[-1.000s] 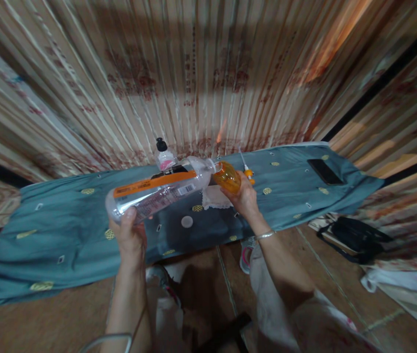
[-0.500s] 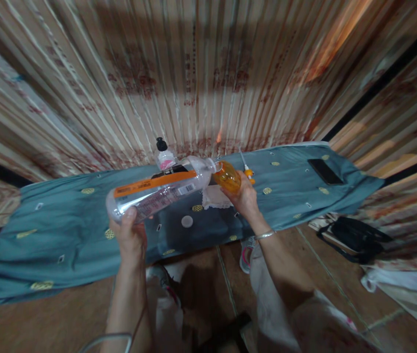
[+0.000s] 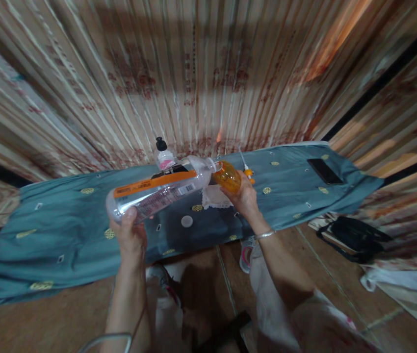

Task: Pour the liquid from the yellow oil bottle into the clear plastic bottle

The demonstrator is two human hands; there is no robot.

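Tilting toward the orange bottle (image 3: 227,177) gripped by the right hand (image 3: 246,200), the clear bottle (image 3: 159,192) clasped by the left hand (image 3: 132,234) could be overpoured, wetting the cloth (image 3: 83,230).

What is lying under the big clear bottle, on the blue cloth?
Under the tilted clear bottle the blue cloth carries a white napkin and a round white disc. A small black-capped bottle stands behind; its base is covered.
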